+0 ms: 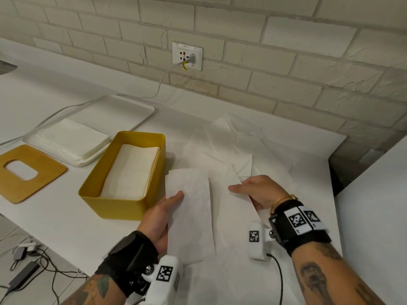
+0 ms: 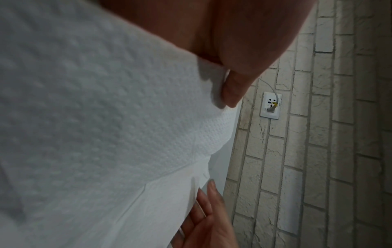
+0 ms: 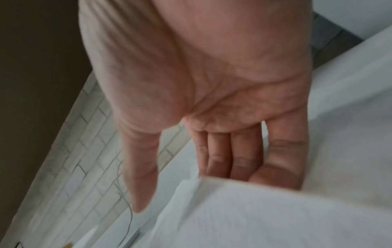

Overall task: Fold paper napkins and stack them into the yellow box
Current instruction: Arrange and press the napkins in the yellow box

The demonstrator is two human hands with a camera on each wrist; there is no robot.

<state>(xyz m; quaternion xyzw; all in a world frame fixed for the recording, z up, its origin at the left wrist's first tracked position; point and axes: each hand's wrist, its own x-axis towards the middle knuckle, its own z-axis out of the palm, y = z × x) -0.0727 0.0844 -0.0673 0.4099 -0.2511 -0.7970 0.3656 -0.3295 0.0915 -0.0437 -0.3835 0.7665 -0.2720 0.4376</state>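
Left hand (image 1: 161, 214) pinches folded napkin (image 1: 190, 208) beside yellow box (image 1: 123, 172).

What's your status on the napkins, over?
Left hand holds folded napkin beside yellow box. Right hand open on loose sheets. Box part filled, path clear.
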